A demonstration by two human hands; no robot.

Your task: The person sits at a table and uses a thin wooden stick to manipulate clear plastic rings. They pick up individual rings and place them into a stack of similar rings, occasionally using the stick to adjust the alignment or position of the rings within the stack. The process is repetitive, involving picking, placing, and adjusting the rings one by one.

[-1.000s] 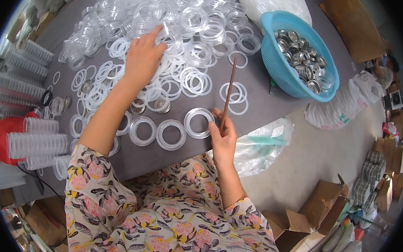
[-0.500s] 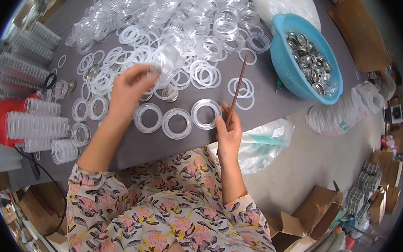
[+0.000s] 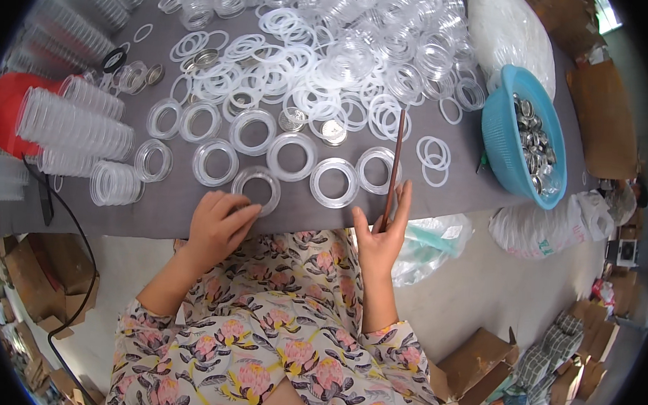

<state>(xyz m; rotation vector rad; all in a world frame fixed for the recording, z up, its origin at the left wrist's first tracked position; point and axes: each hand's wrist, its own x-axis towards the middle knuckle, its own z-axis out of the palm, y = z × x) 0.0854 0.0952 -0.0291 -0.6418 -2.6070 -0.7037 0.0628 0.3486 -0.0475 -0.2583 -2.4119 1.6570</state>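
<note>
At the table's near edge, my left hand point(image 3: 222, 226) has its fingers closed at the lower rim of a clear plastic ring point(image 3: 275, 192). My right hand point(image 3: 381, 239) grips a thin brown stick point(image 3: 398, 151), which points up and away from me. Just beyond the hands lie several more clear rings, among them one ring point(image 3: 351, 183) left of the stick and another point(image 3: 361, 169) behind it. Farther back, flat white rings point(image 3: 308, 97) spread in a loose heap, with a few silver metal discs point(image 3: 334, 132) among them.
A mound of clear plastic rings point(image 3: 401, 40) covers the far side. At the right stands a blue basket point(image 3: 500, 132) with silver metal caps. Stacks of clear plastic pieces point(image 3: 76, 124) and a red object point(image 3: 7, 112) stand at left. A black cable point(image 3: 87, 251) hangs off the table.
My left hand has come down from the ring heap to the near edge, onto a clear ring. My right hand still holds the stick, now more upright. The whole view has shifted.
</note>
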